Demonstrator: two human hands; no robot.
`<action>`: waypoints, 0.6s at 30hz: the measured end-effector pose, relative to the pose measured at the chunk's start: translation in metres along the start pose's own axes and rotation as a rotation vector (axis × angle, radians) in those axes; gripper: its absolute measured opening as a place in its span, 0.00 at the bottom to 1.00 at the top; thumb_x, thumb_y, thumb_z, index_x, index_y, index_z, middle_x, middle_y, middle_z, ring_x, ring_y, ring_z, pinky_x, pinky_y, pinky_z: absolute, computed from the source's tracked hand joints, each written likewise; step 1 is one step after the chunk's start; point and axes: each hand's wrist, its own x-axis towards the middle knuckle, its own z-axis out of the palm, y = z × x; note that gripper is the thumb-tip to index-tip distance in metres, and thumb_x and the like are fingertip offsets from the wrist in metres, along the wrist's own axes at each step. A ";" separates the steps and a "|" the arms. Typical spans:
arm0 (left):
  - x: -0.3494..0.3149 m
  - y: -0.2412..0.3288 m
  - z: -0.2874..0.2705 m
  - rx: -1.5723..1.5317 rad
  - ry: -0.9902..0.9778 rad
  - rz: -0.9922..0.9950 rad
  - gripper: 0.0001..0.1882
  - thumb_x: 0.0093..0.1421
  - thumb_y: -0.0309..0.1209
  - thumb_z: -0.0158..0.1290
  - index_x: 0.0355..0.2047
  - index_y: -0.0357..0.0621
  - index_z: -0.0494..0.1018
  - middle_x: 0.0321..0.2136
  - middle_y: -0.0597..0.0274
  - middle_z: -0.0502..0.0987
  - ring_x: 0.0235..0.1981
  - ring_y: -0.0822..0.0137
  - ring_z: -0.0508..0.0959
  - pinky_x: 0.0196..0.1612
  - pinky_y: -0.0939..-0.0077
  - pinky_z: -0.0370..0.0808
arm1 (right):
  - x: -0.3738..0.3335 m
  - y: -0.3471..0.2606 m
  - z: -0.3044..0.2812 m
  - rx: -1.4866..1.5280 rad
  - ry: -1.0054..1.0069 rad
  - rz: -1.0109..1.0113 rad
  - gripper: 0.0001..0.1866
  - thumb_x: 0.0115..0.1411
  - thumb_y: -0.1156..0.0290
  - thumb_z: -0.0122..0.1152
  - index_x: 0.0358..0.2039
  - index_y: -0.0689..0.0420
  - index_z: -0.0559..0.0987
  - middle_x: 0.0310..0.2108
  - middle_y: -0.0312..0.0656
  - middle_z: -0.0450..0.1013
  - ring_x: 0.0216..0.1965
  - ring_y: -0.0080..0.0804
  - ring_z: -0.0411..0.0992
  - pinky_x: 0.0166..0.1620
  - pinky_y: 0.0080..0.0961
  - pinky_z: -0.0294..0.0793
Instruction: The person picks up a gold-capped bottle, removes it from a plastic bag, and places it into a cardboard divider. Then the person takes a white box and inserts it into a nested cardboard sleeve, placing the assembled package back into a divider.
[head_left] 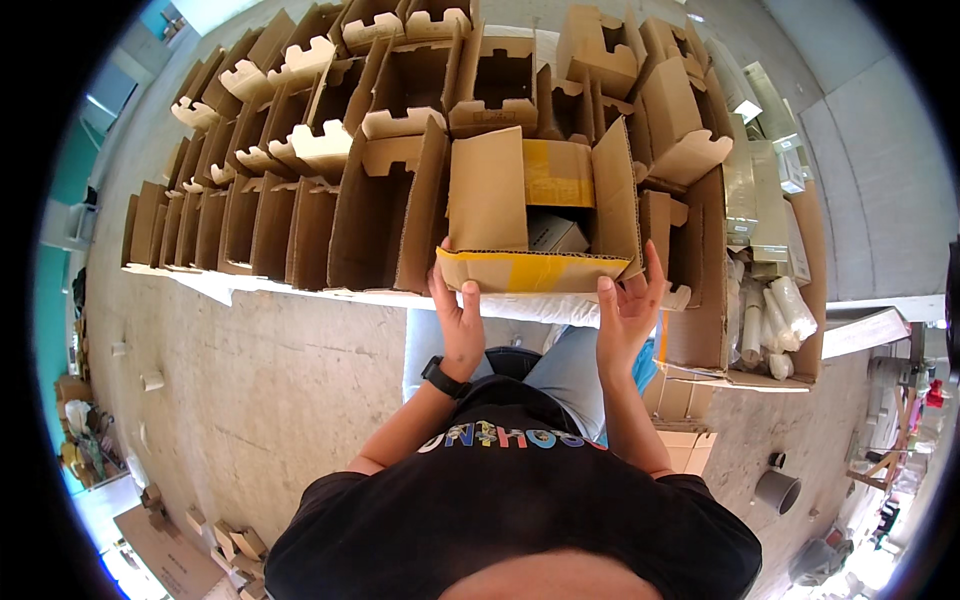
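In front of me is an open cardboard box (490, 272) with yellow tape across its near side and its far flap. Its flaps stand up, and a small grey-white carton (557, 233) lies inside, partly hidden by the left flap. My left hand (457, 318) grips the box's near left corner, thumb against the front face and some fingertips hidden behind the side. At the near right corner, my right hand (628, 318) holds the box with its thumb on the front and a finger stretched up along the side.
Rows of open cardboard bins (410, 75) with notched fronts surround the box on the table. To the right, a larger carton (700, 335) stands beside clear plastic-wrapped rolls (785, 310) and long pale boxes (768, 200). A dark bucket (777, 490) is on the concrete floor.
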 end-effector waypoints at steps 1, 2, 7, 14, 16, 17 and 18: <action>0.000 -0.003 -0.002 -0.016 -0.014 -0.009 0.27 0.67 0.40 0.45 0.61 0.38 0.58 0.60 0.54 0.58 0.61 0.60 0.58 0.63 0.66 0.53 | 0.000 0.000 0.000 -0.007 0.002 -0.002 0.37 0.57 0.78 0.61 0.64 0.58 0.55 0.48 0.47 0.71 0.48 0.29 0.70 0.53 0.26 0.69; 0.000 -0.007 -0.005 -0.030 -0.028 -0.018 0.27 0.66 0.40 0.45 0.61 0.38 0.58 0.60 0.54 0.57 0.61 0.60 0.57 0.63 0.66 0.53 | 0.000 0.000 0.000 -0.008 0.004 0.000 0.37 0.57 0.78 0.61 0.64 0.58 0.55 0.48 0.47 0.71 0.48 0.29 0.71 0.53 0.26 0.69; -0.004 -0.011 -0.008 -0.090 -0.041 0.003 0.25 0.65 0.38 0.47 0.58 0.37 0.62 0.61 0.53 0.56 0.62 0.59 0.57 0.63 0.66 0.52 | -0.002 0.001 -0.003 -0.026 0.003 0.011 0.35 0.57 0.78 0.62 0.63 0.59 0.58 0.49 0.47 0.70 0.48 0.29 0.71 0.51 0.24 0.71; -0.003 -0.019 -0.018 -0.018 -0.063 0.026 0.21 0.63 0.33 0.50 0.54 0.38 0.64 0.59 0.53 0.59 0.61 0.59 0.58 0.61 0.67 0.55 | -0.008 0.004 -0.010 -0.166 0.006 -0.027 0.33 0.56 0.69 0.65 0.61 0.59 0.63 0.56 0.45 0.64 0.56 0.32 0.64 0.53 0.29 0.68; -0.003 -0.017 -0.018 -0.006 -0.055 0.004 0.21 0.63 0.32 0.51 0.55 0.38 0.63 0.58 0.54 0.60 0.60 0.60 0.59 0.61 0.67 0.55 | -0.010 0.002 -0.009 -0.113 -0.010 0.003 0.34 0.55 0.67 0.65 0.61 0.58 0.64 0.56 0.44 0.63 0.57 0.33 0.62 0.53 0.29 0.67; -0.003 -0.013 -0.015 -0.014 -0.039 -0.011 0.22 0.63 0.31 0.51 0.55 0.38 0.62 0.57 0.54 0.60 0.59 0.60 0.59 0.61 0.68 0.55 | -0.012 0.003 -0.009 -0.127 -0.018 0.004 0.34 0.55 0.67 0.65 0.61 0.58 0.63 0.56 0.44 0.63 0.57 0.33 0.62 0.53 0.29 0.67; -0.003 -0.007 -0.012 -0.023 -0.023 -0.026 0.23 0.62 0.30 0.52 0.56 0.39 0.61 0.57 0.55 0.60 0.59 0.61 0.60 0.60 0.68 0.55 | -0.013 0.007 -0.009 -0.141 -0.026 0.006 0.34 0.55 0.67 0.66 0.61 0.58 0.63 0.56 0.44 0.63 0.57 0.33 0.63 0.53 0.29 0.66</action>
